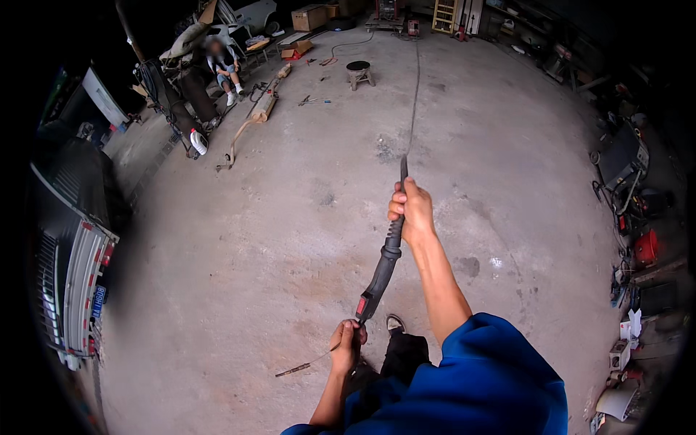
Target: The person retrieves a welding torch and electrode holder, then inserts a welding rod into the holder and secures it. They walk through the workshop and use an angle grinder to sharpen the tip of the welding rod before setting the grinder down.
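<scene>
My right hand, fingers wrapped round it, grips the black ribbed cable end of a welding torch. The torch slants down toward my body, and a red trigger shows near its lower end. At that lower end my left hand is closed, thumb and fingers pinching. A thin wire runs out from my left hand to a slender brownish rod-like piece; I cannot tell if that piece hangs or lies on the floor. From my right hand the torch cable stretches away across the floor.
A small round stool stands ahead, with an exhaust pipe on the concrete to its left. A person sits at the far left. A truck's rear is at left; tools and a red container line the right.
</scene>
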Demonstrator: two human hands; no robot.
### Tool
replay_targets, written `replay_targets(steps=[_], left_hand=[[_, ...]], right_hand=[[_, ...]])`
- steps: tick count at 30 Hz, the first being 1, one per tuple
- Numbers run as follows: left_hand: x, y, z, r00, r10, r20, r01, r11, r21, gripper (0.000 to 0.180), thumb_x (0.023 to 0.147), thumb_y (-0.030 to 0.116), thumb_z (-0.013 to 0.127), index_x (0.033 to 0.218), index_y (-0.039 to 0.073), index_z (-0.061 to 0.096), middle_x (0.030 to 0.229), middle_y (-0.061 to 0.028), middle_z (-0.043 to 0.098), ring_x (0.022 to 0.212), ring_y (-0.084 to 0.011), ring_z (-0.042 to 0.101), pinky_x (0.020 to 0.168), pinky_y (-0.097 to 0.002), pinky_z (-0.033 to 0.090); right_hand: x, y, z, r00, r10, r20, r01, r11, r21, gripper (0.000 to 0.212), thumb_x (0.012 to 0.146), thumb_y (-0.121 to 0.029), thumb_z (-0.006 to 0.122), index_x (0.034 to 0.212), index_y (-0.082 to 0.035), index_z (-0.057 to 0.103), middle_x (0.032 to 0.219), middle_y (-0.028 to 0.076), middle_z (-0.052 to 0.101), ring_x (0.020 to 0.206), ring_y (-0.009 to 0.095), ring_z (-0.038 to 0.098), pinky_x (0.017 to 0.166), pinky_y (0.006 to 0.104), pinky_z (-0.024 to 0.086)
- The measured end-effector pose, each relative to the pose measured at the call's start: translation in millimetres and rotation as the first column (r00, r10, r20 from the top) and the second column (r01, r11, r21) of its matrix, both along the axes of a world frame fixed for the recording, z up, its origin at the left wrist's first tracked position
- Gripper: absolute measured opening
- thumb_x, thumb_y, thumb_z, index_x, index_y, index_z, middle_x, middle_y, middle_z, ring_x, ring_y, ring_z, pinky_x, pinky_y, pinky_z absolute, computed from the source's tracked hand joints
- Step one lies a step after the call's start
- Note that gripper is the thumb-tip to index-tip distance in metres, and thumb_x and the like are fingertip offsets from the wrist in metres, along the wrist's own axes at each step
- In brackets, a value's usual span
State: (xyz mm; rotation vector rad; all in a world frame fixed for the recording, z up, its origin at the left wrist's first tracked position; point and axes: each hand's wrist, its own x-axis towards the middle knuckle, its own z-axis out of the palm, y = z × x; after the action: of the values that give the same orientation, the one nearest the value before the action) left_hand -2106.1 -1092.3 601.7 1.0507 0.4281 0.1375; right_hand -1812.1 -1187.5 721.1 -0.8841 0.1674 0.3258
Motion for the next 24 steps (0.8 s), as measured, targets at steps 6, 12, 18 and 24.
replay_targets(steps=[6,12,18,24], left_hand=[[-11,17,15,0.995,-0.103,0.004,0.103,0.994,-0.046,0.028,0.103,0.028,0.051,0.093,0.003,0.055,0.079,-0.0085,0.056,0.071,-0.0154,0.050,0.064,-0.0281,0.040],[-156,5,-120,0.651,-0.166,-0.741,0.249,0.968,0.002,0.027,0.094,0.028,0.056,0.086,0.005,0.069,0.062,-0.0036,0.056,0.049,-0.0129,0.046,0.043,-0.0294,0.036],[-64,11,-91,0.911,-0.148,-0.385,0.120,0.988,-0.097,0.025,0.100,0.028,0.055,0.095,0.005,0.061,0.073,-0.0059,0.058,0.062,-0.0145,0.053,0.056,-0.0276,0.042],[-51,34,-38,0.985,0.061,-0.162,-0.098,0.967,-0.234,0.025,0.100,0.028,0.055,0.090,0.005,0.056,0.073,-0.0094,0.057,0.064,-0.0181,0.052,0.058,-0.0294,0.042]], right_hand=[[-56,-39,31,0.965,-0.140,0.220,0.166,0.981,-0.103,0.034,0.105,-0.039,0.044,0.091,-0.009,0.047,0.062,-0.006,0.036,0.047,0.005,0.034,0.043,0.0243,0.032],[-214,-66,-467,0.784,-0.221,-0.581,-0.300,0.684,-0.665,0.045,0.104,-0.044,0.043,0.080,-0.007,0.051,0.052,0.001,0.041,0.035,0.016,0.040,0.034,0.0342,0.034],[-41,-32,-146,0.966,-0.136,-0.222,0.033,0.910,-0.413,0.036,0.105,-0.037,0.043,0.086,-0.007,0.047,0.060,-0.002,0.039,0.043,0.010,0.036,0.041,0.0289,0.033],[-105,-22,25,0.987,-0.059,0.147,0.089,0.975,-0.206,0.036,0.105,-0.040,0.045,0.088,-0.008,0.046,0.061,-0.004,0.035,0.045,0.007,0.035,0.041,0.0250,0.032]])
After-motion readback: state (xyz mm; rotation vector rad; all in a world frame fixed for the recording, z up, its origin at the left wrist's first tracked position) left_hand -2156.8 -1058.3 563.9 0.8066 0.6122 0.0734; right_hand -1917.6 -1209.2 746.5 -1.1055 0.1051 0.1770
